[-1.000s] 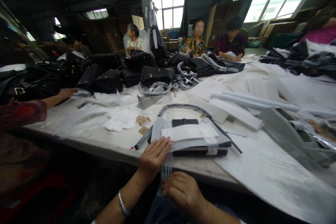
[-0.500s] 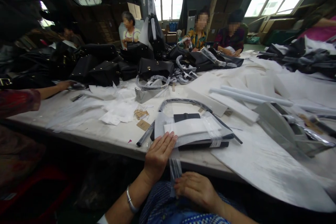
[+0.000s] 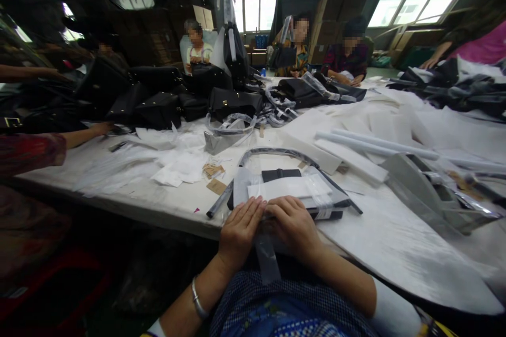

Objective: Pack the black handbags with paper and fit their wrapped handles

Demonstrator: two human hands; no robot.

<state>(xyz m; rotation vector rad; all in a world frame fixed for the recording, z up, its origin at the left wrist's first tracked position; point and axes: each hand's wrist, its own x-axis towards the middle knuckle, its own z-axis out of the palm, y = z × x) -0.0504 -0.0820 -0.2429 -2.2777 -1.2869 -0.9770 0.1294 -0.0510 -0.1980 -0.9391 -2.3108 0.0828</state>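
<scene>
A black handbag [image 3: 281,173] lies on the table in front of me, partly covered by white foam sheet [image 3: 286,190] and clear plastic; its wrapped handle [image 3: 276,150] arches away from me. My left hand [image 3: 242,226] rests with fingers stretched flat on the bag's near left edge. Beside it, my right hand [image 3: 294,226] lies on the near edge with its fingers slightly bent, the fingertips almost meeting the left ones. Below both hands, a strip of clear tape [image 3: 268,260] hangs from the bag's edge over my lap, its lower end loose.
Black bags [image 3: 235,102] are piled along the far side. A grey tape dispenser [image 3: 430,189] and pale tubes [image 3: 379,143] lie to the right, with white sheets around. Brown paper tags [image 3: 216,186] sit left of the bag. A co-worker's arm [image 3: 81,136] reaches in from the left.
My right hand has moved up from the tape strip to the bag's near edge, leaving the strip's end hanging. My left hand stays put. A co-worker across the table now lifts a black bag.
</scene>
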